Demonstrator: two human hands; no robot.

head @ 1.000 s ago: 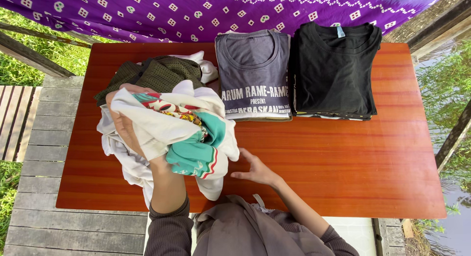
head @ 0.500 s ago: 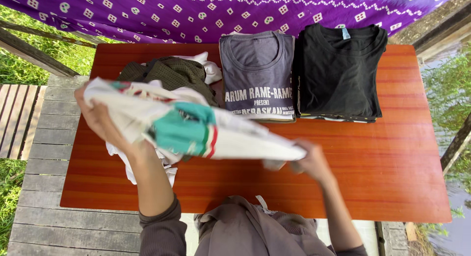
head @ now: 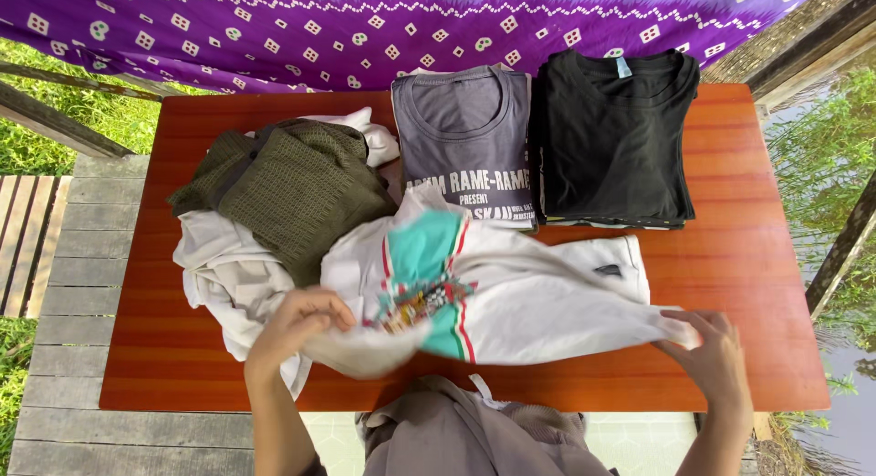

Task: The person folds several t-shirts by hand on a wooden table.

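Observation:
A white T-shirt [head: 538, 298] with a teal, red and multicoloured print lies stretched across the front of the red-brown wooden table [head: 730, 284]. My left hand [head: 297, 323] grips its left end near the table's front edge. My right hand [head: 716, 353] pinches its right end at the front right. The shirt's upper edge overlaps the bottom of a folded grey printed T-shirt [head: 465, 134].
A folded black T-shirt stack [head: 611, 138] sits at the back right. An olive knitted garment [head: 292, 188] lies on crumpled white clothes [head: 224, 275] at the left. A purple patterned cloth [head: 365, 29] hangs behind. Wooden decking [head: 64, 257] and grass lie left, water right.
The white shirt was bunched in my raised left hand; both hands pulled it apart and brought it down, spread flat on the table. My right hand moved far right.

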